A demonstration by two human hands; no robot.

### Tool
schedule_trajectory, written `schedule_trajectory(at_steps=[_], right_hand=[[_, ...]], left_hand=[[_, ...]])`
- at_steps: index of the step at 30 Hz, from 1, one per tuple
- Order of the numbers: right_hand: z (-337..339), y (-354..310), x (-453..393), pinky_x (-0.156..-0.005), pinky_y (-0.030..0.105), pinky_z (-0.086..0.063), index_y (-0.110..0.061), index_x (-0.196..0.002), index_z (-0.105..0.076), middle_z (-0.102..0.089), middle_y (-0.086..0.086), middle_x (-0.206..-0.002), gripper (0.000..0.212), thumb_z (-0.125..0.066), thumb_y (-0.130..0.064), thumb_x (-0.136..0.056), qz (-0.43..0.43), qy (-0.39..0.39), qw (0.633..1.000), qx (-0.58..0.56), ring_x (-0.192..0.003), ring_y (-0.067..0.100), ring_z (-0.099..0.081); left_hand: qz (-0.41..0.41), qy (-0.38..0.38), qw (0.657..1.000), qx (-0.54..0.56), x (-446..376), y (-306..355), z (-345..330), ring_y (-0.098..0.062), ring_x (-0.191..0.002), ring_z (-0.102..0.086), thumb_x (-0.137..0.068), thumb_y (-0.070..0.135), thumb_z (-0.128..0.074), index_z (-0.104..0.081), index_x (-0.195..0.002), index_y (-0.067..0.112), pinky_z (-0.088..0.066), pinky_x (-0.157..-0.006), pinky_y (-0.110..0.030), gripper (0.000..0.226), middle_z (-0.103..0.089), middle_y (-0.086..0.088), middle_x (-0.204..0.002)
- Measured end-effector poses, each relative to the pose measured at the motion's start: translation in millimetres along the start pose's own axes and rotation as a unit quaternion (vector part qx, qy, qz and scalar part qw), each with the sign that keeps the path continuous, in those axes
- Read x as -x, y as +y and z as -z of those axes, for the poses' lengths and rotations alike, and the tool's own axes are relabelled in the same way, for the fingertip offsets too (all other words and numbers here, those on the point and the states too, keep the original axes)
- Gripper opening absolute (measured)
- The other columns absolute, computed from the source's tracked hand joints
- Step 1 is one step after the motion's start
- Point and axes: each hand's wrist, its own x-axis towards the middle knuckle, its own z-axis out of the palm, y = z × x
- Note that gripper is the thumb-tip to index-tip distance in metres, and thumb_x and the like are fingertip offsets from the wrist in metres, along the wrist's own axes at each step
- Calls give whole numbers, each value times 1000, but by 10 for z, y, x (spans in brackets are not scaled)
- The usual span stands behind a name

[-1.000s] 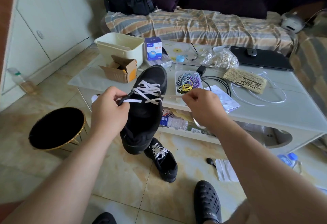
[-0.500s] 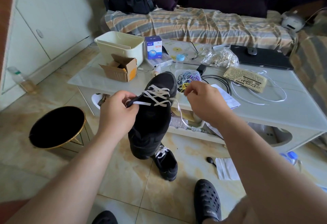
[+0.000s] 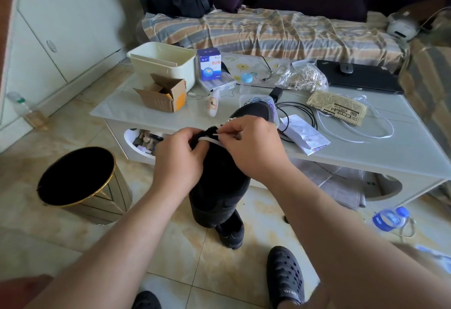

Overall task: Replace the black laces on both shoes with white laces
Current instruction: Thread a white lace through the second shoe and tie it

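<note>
Both hands meet over a black shoe (image 3: pixel 219 179) held in the air, heel toward the camera, toe pointing at the table (image 3: pixel 366 147). Left hand (image 3: pixel 178 162) has fingers curled, gripping the shoe's left side near the top eyelets, thumb up by the white lace (image 3: pixel 207 140). Right hand (image 3: pixel 251 147) also curled, pinching the lace just beside the left thumb; a short flat stretch of lace shows between the two hands, rest hidden under the fingers.

Second black shoe (image 3: pixel 230 234) sits on the tile floor directly below the held one, mostly covered by it, so can't tell its lacing from here. A dark clog (image 3: pixel 284 277) on a foot is near it, bottom right.

Left on the floor: black-lined bin w/ gold rim (image 3: pixel 75 179). On the table: open cardboard box (image 3: pixel 162 95), cream tub (image 3: pixel 162 61), blue-white box (image 3: pixel 209 63), black cable (image 3: pixel 297 111), laptop (image 3: pixel 361 80). Water bottle (image 3: pixel 390 218) lies on the floor at right.
</note>
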Motion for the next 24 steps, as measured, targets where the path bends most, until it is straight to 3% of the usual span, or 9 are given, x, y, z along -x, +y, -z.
schedule_trajectory(at_steps=[4, 9, 12, 19, 24], right_hand=[[-12, -12, 3, -87, 32, -54, -28, -95, -83, -78, -11, -93, 11, -73, -28, -88, -20, 19, 1000, 11, -95, 16, -69], [23, -5, -4, -77, 24, -51, -28, -93, -82, -77, -12, -86, 10, -73, -31, -88, -22, 29, 999, 10, -85, 10, -68], [4, 9, 8, -76, 28, -53, -30, -92, -81, -75, -13, -85, 10, -72, -32, -88, -32, 28, 999, 0, -84, 9, -67], [-16, 35, -5, -78, 38, -57, -27, -85, -74, -71, -11, -81, 8, -69, -33, -87, -69, 42, 997, -15, -84, 17, -65], [-12, -51, 42, -80, 38, -57, -33, -82, -73, -71, -16, -82, 7, -70, -33, -88, -47, 40, 997, -51, -85, 12, -66]], left_hand=[[-4, -3, 999, 39, 45, 107, -20, -3, -80, -66, -96, 25, -66, -79, -102, 26, -46, -68, -14, 15, -75, 13, -83], [13, -3, 996, 86, 103, 181, 3, -7, -77, -68, -94, 27, -68, -74, -94, 28, -55, -72, -32, 5, -74, 12, -78], [12, -11, 996, 85, 114, 198, 43, -11, -78, -69, -93, 27, -70, -72, -95, 29, -57, -75, -36, 4, -74, 12, -80], [3, -26, 994, 106, 168, 258, 59, -2, -90, -70, -91, 26, -73, -66, -95, 48, -56, -85, -29, 23, -76, 22, -91], [29, -28, 987, 155, 122, 246, 108, 3, -91, -71, -94, 24, -72, -70, -100, 42, -54, -85, -24, 19, -76, 26, -94]])
